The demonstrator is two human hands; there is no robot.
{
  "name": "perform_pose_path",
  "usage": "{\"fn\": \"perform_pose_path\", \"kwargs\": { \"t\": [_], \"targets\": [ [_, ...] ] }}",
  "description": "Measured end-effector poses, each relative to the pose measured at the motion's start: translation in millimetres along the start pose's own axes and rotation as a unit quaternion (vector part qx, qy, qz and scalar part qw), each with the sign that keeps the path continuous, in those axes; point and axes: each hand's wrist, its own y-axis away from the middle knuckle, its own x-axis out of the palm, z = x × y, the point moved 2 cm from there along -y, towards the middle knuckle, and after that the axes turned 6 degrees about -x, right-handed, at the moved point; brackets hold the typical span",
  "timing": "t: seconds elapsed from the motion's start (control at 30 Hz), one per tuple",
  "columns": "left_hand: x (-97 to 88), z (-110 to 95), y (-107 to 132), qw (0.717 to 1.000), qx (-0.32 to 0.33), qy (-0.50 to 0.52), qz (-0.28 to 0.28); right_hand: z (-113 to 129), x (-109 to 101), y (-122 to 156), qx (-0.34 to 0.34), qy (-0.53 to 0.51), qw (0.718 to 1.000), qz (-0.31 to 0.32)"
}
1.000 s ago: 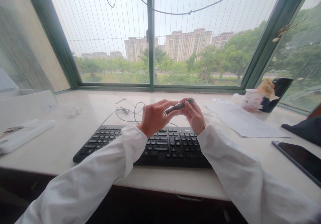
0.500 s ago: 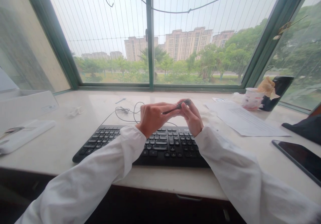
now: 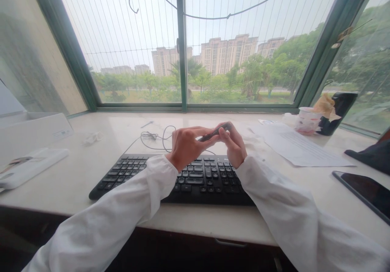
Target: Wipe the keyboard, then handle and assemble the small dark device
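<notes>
Both hands hold a thin dark object point(image 3: 210, 134) above the back of the keyboard, seen nearly edge-on, so its kind does not show. My left hand point(image 3: 187, 142) pinches its lower left end between thumb and fingers. At the upper right end, my right hand point(image 3: 235, 144) grips it with the thumb in front and the fingers behind. Below lies a black keyboard point(image 3: 195, 197), partly covered by my hands and white sleeves. Its looped cable point(image 3: 149, 135) rests on the desk behind.
The white desk point(image 3: 213, 221) meets a window behind. Left are a white box point(image 3: 36, 128), a white flat item point(image 3: 39, 166) and a crumpled tissue point(image 3: 92, 138). Right lie printed sheets point(image 3: 304, 152), a paper cup point(image 3: 307, 121), a black upright object point(image 3: 343, 105) and a phone point(image 3: 365, 191).
The right thumb has shifted slightly along the dark object, and the object shows a little more of its side. Both hands keep their hold; the view has tilted slightly.
</notes>
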Motion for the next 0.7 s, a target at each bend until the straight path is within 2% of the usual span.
{"fn": "perform_pose_path", "kwargs": {
  "t": [0.47, 0.57, 0.7],
  "targets": [
    [-0.8, -2.2, 1.7, 1.0, -0.002, 0.006, -0.004, 15.2, 0.8, 3.9, -0.044, 0.103, 0.994, 0.0],
    [0.1, -2.1, 2.9, 0.997, 0.048, 0.027, -0.046, 19.0, 3.2, 6.2, -0.063, 0.099, 0.993, -0.018],
    [-3.8, -5.0, 4.5, 0.973, 0.173, 0.053, -0.143, 29.0, 7.6, 11.9, -0.135, 0.112, 0.982, -0.066]
  ]
}}
